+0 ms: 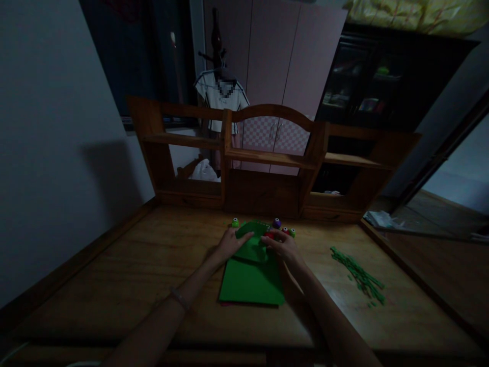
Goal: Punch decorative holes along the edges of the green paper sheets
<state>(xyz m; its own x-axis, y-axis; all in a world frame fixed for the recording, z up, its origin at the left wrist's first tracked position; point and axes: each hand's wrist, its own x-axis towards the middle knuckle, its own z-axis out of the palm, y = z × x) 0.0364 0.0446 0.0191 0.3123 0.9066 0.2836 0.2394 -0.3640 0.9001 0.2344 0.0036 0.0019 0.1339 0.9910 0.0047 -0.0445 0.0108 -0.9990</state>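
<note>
A curved green sheet (pixel 252 248) is held up between my two hands, above a flat stack of green sheets (pixel 252 283) on the wooden desk. My left hand (pixel 231 242) pinches its left edge, thumb on the near face. At the upper right of the sheet, my right hand (pixel 281 244) has its fingers bent together; a small red object (pixel 269 235) shows beside the fingertips. Whether the right fingers grip the sheet or the red object is too dark to tell. A thin pinkish edge shows under the stack.
Small toys with round eyes stand behind the hands: green (pixel 235 223), purple (pixel 276 223), red (pixel 285 230) and green (pixel 293 232). Thin green strips (pixel 359 272) lie at the right. A wooden shelf (pixel 267 157) lines the desk's back edge (pixel 183 203).
</note>
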